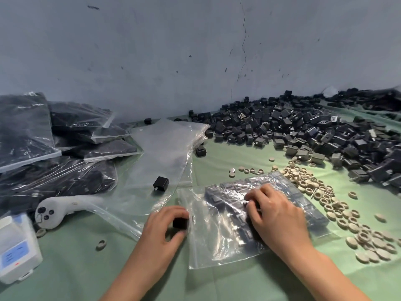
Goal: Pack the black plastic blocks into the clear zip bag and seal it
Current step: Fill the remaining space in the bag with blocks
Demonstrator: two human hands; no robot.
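A clear zip bag (217, 242) lies flat on the green cloth in front of me, partly filled with rows of black plastic blocks (310, 205). My left hand (161, 230) pinches one black block (180, 223) between thumb and fingers right at the bag's left open edge. My right hand (275, 213) lies on top of the bag, its curled fingers pressing on the blocks inside through the plastic. A large heap of loose black blocks (303, 131) covers the far right of the table. One single block (161, 184) rests on an empty bag.
Filled, sealed bags (54, 137) are stacked at the left. Empty clear bags (165, 148) lie spread in the middle. Beige round caps (338, 205) are scattered to the right of my bag. A white controller (52, 211) and a white box (17, 248) sit near left. A grey wall stands behind.
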